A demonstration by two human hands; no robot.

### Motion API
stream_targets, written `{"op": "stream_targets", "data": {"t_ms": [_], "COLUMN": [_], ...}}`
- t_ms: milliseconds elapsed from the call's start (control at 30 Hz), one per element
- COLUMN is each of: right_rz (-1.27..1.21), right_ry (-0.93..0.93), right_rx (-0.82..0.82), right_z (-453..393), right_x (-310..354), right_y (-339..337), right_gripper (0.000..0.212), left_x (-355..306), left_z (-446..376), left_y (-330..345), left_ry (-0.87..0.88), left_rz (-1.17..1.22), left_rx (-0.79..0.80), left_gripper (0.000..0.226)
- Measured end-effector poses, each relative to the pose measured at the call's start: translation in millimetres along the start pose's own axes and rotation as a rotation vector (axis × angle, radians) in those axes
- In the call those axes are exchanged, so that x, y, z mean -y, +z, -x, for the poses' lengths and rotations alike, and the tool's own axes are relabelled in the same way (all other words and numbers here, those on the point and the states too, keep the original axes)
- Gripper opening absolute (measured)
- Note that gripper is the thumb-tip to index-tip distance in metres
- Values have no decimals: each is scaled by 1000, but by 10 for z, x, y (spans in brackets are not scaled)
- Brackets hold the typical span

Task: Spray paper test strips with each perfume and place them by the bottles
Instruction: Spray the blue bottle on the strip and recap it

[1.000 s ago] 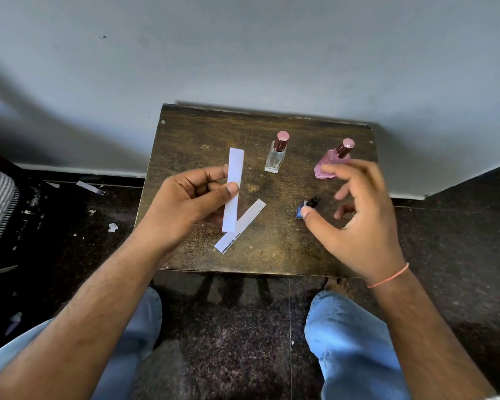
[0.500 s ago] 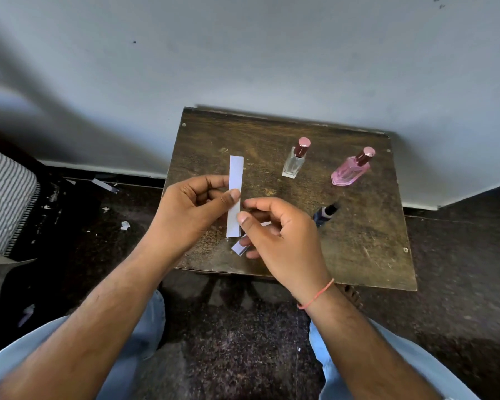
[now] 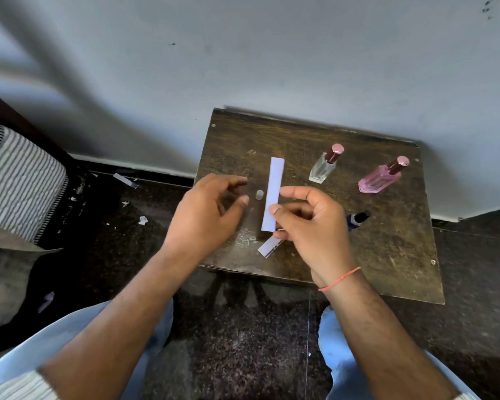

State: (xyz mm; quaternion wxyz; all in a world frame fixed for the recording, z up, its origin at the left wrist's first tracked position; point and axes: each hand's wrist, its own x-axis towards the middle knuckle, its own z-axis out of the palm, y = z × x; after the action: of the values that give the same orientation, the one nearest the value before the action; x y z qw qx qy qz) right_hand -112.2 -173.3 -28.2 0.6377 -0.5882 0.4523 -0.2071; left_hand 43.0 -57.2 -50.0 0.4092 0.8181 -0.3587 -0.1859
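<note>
A small dark wooden table (image 3: 393,255) stands against the wall. My right hand (image 3: 309,226) pinches a white paper test strip (image 3: 273,186) upright over the table's middle. My left hand (image 3: 208,215) hovers just left of the strip, fingers apart, holding nothing. A second white strip (image 3: 267,247) lies flat on the table, partly hidden under my right hand. A clear perfume bottle (image 3: 324,167) with a pink cap and a pink perfume bottle (image 3: 380,179) stand at the back right. A small dark blue bottle (image 3: 357,219) lies on its side behind my right hand.
A small grey spot (image 3: 259,194) sits on the tabletop between my hands. A striped cushion (image 3: 18,180) is at the left. Paper scraps (image 3: 125,180) litter the dark floor. My knees in blue jeans (image 3: 347,356) are below the table's front edge.
The strip has passed from my left hand to my right hand. My left hand has let go and drawn slightly left. The view has shifted, so the table now sits further right.
</note>
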Motion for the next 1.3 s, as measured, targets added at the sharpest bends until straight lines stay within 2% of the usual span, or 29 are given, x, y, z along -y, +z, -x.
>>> {"op": "stream_targets", "data": {"t_ms": [67,200,400,733,900,1100,1300], "right_rz": [-4,48,188,180,183,205,220], "right_ry": [29,65,46,105,124,125,132], "right_rx": [-16,-25,-26,45,49,53,60], "right_z": [-53,-153,-239,-306,-328,-361,-413], "right_x": [15,25,2,-17,2,20,16], "right_y": [-20,-53,-29,292,384,432,463], "right_gripper": [23,21,19,19,20,20,21], "left_x": [-13,-93,-170,-39,68,58,39], "left_z": [-25,-96,-197,-297,-290,-246,-187], "left_y": [45,183,302,3,-87,-148,-129], "left_ry": [62,47,-47,-60,-26,134,107], "left_rz": [-129,-215,-223,-161,-176,-123,-163], "left_rx": [40,50,7,-90,-34,110,200], "left_gripper": [37,45,23,19,17,21,22]}}
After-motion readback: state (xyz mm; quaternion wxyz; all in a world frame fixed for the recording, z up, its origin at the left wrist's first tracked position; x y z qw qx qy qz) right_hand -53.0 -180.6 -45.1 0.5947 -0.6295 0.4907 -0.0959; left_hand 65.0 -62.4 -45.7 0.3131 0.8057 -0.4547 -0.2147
